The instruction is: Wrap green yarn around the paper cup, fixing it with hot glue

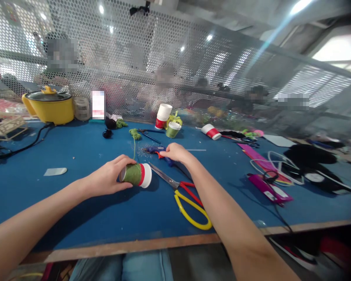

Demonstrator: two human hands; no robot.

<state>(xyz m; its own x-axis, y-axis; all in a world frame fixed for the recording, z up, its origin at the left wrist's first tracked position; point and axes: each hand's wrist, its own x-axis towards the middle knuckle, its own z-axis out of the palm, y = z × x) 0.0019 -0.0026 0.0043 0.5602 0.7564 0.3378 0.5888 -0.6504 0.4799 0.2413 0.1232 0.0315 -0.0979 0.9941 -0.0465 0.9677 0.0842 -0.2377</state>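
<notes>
Left hand (117, 175): fingers pinching tilted cup (137, 175), yarn (131, 174) wound around. Right hand (177, 153): fingers closed on gun (155, 150). Step, seemingly: handling gun; next calls for steady cup.

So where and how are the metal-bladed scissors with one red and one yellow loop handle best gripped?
Probably by the yellow loop handle, coming from the blue table's near edge: the scissors lie flat, loops toward that edge, blades pointing away, and the right forearm partly hides the red loop.
</notes>
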